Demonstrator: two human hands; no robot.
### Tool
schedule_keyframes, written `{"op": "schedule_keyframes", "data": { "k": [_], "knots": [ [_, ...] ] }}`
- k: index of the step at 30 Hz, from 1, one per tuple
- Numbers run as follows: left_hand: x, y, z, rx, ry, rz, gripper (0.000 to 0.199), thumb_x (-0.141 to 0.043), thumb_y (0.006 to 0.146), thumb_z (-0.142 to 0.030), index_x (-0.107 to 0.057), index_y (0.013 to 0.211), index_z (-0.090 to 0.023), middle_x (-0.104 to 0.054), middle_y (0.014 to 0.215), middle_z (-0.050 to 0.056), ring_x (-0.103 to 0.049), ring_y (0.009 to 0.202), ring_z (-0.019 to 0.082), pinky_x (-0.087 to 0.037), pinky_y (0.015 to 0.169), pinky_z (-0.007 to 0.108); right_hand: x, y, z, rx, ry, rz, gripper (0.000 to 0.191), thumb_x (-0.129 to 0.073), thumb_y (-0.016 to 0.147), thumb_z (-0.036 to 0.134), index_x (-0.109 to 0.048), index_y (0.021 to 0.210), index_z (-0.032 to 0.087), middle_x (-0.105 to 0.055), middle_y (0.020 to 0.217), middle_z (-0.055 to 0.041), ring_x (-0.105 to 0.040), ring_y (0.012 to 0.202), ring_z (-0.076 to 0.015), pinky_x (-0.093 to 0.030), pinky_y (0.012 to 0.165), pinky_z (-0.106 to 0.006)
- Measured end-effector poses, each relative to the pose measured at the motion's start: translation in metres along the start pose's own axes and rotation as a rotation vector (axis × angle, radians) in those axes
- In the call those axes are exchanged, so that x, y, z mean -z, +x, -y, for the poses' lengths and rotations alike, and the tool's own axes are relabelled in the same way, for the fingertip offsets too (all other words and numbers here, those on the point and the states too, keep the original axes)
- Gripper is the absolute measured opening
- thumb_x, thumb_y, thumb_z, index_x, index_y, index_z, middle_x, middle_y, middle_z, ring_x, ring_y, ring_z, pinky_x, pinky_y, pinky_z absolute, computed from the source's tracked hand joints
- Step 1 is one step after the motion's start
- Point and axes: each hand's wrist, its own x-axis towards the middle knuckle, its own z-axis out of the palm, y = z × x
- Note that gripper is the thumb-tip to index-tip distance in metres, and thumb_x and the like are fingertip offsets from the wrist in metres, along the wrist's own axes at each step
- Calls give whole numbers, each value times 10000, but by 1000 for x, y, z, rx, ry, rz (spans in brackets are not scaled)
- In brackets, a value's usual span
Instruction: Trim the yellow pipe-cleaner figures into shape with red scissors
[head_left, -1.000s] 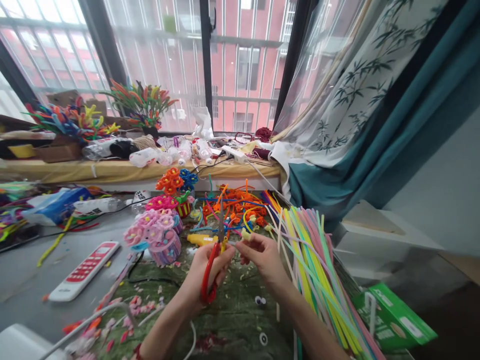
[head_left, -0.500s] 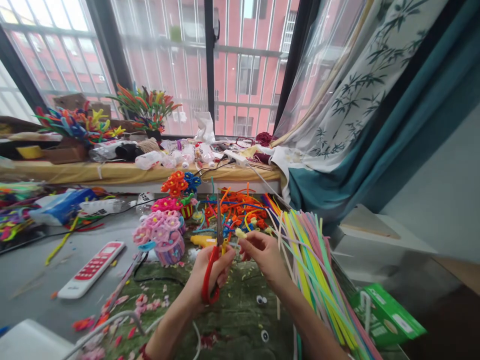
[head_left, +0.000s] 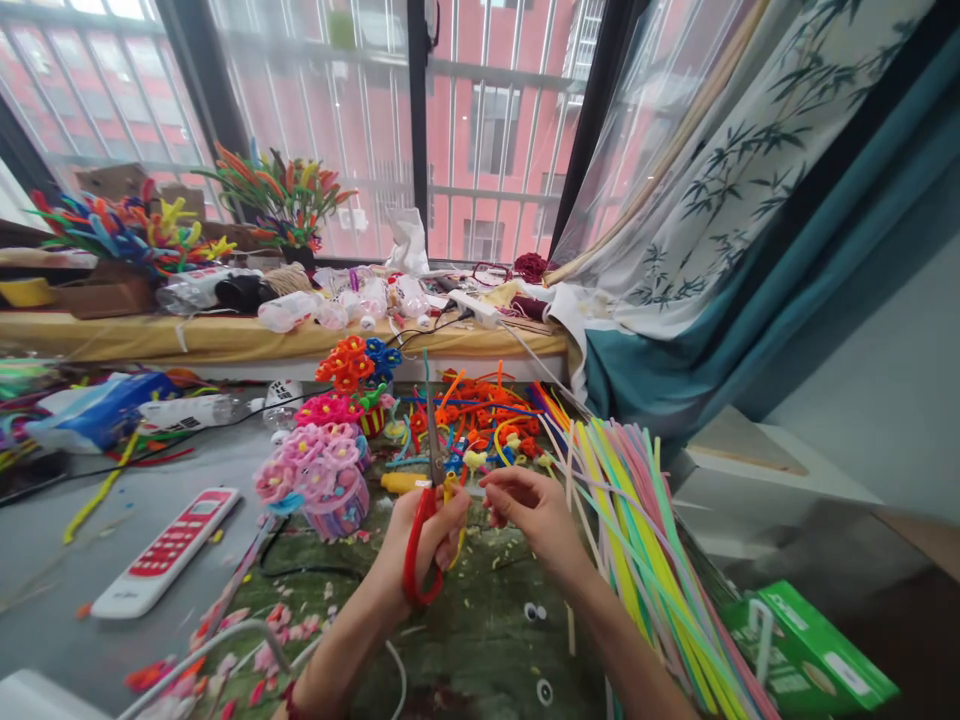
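Note:
My left hand [head_left: 420, 530] is closed around a pair of scissors [head_left: 426, 535] with red handles, the blades pointing up and away from me. A small yellow pipe-cleaner piece [head_left: 451, 488] is pinched at its thumb and fingertips. My right hand [head_left: 532, 510] is close by on the right, thumb and fingers bent together; whatever is between them, if anything, is too small to make out. Just beyond the hands, a pale yellow fuzzy piece [head_left: 474, 459] lies by a heap of orange, blue and yellow pipe-cleaner shapes [head_left: 487, 415]. A yellow glue gun [head_left: 405, 482] lies behind my left hand.
Long pastel pipe cleaners [head_left: 637, 530] lie along the right side. Pink pipe-cleaner flowers in a pot [head_left: 330, 490] stand at left, near a white and red remote-like device [head_left: 169, 550]. Googly eyes [head_left: 535, 612] lie in front. A green box [head_left: 817, 645] sits at lower right.
The pale yellow piece has left my right fingertips and now lies by the heap. My right hand has drawn slightly back. The view has shifted a little.

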Motion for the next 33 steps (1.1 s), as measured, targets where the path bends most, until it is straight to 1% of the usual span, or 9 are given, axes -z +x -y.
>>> {"op": "schedule_keyframes", "data": {
  "k": [5,12,16,20,22,26,28,30,33],
  "knots": [
    [-2,-7,-5,32,40,-55,472,-748,740,-533,-468,573,-193,-370,413,-106,-291,341,32,-203,353,188,-4,-7,-15,-56,34,34,229,-837,675,393,-768,746,187,-672,570,13,-576,464,-110,-466,470,-223],
    [-5,-16,-12,109,68,-39,417,-761,714,-514,-524,622,-184,-370,414,-116,-292,331,30,-203,348,178,-2,-17,-23,-61,55,17,198,-828,708,369,-752,743,190,-681,606,13,-575,493,-103,-478,486,-217],
    [-3,-15,-14,163,150,32,399,-753,707,-518,-544,661,-181,-368,410,-123,-289,319,31,-200,337,179,9,-13,-23,-56,102,37,244,-807,737,409,-745,846,200,-690,641,17,-588,483,-101,-473,486,-218],
    [3,-14,-17,209,208,118,389,-717,740,-498,-501,634,-192,-342,409,-125,-274,319,30,-183,338,180,21,-8,-19,-51,103,179,376,-749,795,460,-721,1096,238,-688,675,24,-633,576,-117,-506,576,-235],
    [6,-14,-19,225,238,144,391,-677,775,-500,-479,626,-197,-331,421,-122,-272,334,31,-180,346,177,24,-8,-18,-59,47,228,364,-748,799,448,-727,1100,244,-678,668,31,-636,615,-119,-510,628,-243],
    [8,-14,-21,243,264,176,391,-674,778,-504,-479,639,-195,-341,445,-116,-281,360,33,-188,362,176,25,-9,-19,-106,-47,242,237,-768,786,391,-762,961,232,-709,762,11,-619,653,-112,-497,627,-232],
    [10,-14,-22,246,250,156,399,-686,762,-514,-469,648,-199,-341,457,-117,-272,366,34,-189,364,179,26,-9,-20,-111,-54,230,225,-792,762,363,-764,943,232,-731,840,-1,-630,694,-114,-504,644,-230],
    [14,-14,-22,220,278,86,412,-672,764,-530,-446,648,-206,-321,470,-119,-259,381,38,-187,372,184,29,-9,-22,-114,-46,202,240,-818,733,343,-766,938,229,-746,868,-8,-654,737,-125,-520,677,-237],
    [24,-11,-23,99,401,-32,397,-620,792,-540,-472,669,-193,-355,532,-97,-304,455,56,-233,424,187,33,-6,-22,-116,-24,110,263,-854,689,337,-769,909,221,-758,800,-9,-669,697,-128,-532,649,-232]
  ]
}}
